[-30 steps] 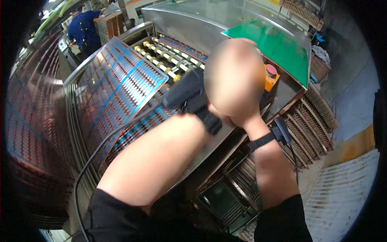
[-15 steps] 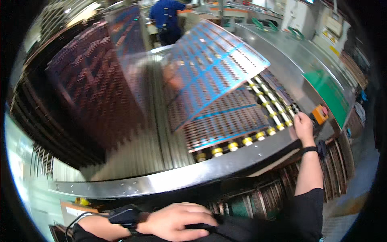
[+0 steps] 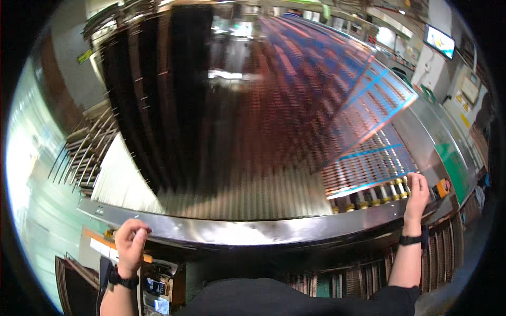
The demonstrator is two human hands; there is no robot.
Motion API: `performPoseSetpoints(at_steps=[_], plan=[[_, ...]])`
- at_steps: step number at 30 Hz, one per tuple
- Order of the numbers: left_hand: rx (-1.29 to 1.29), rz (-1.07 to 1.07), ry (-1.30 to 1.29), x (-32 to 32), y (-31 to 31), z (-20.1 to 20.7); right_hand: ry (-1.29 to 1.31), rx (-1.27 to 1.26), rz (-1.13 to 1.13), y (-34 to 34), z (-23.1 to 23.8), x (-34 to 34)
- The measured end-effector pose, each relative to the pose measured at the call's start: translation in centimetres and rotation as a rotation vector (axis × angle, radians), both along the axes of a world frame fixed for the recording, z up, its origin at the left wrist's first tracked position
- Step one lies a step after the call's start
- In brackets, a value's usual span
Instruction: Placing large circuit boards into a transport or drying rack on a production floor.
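My right hand point(image 3: 418, 196) is at the right end of the machine's front edge, fingers bent together. Its fingertips meet the near right corner of a copper-coloured panel point(image 3: 366, 167) with blue strips, lying flat on rollers point(image 3: 387, 195); what they hold is hidden. My left hand point(image 3: 130, 242) is raised at the left end of the metal front rail point(image 3: 226, 230), fingers curled in, nothing visible in them. Tilted above the flat panel is a similar panel point(image 3: 377, 95), and several more panels point(image 3: 295, 89), blurred by motion, stand upright to its left.
Dark upright slats point(image 3: 158, 105) stand at the left above ribbed metal. An orange control box point(image 3: 441, 188) sits beside the right hand, with a green board point(image 3: 451, 171) beyond it. Several panel edges point(image 3: 369, 271) show below the rail. A screen point(image 3: 440, 42) hangs at the back right.
My view has swung left. My left hand has lifted from in front of my body to the rail's left end. The flat panel has shifted right, up to my right hand.
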State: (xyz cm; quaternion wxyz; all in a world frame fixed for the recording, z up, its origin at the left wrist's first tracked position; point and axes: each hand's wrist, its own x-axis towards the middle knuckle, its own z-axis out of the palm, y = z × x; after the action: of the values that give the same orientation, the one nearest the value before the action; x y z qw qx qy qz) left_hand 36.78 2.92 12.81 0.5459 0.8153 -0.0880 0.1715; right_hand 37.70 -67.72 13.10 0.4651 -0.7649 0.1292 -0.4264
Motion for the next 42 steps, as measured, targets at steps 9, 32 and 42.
performPoseSetpoints(at_steps=[9,32,42], plan=[[0.143,0.061,-0.049,4.1,17.2,-4.8,-0.252,-0.449,0.707,39.4,9.5,-2.7],[-0.279,-0.173,0.137,6.5,20.1,-5.5,-0.646,-0.313,0.070,48.5,17.9,10.1],[-0.344,-0.174,0.196,6.2,20.1,-5.0,-0.559,-0.011,0.477,48.4,21.6,12.0]])
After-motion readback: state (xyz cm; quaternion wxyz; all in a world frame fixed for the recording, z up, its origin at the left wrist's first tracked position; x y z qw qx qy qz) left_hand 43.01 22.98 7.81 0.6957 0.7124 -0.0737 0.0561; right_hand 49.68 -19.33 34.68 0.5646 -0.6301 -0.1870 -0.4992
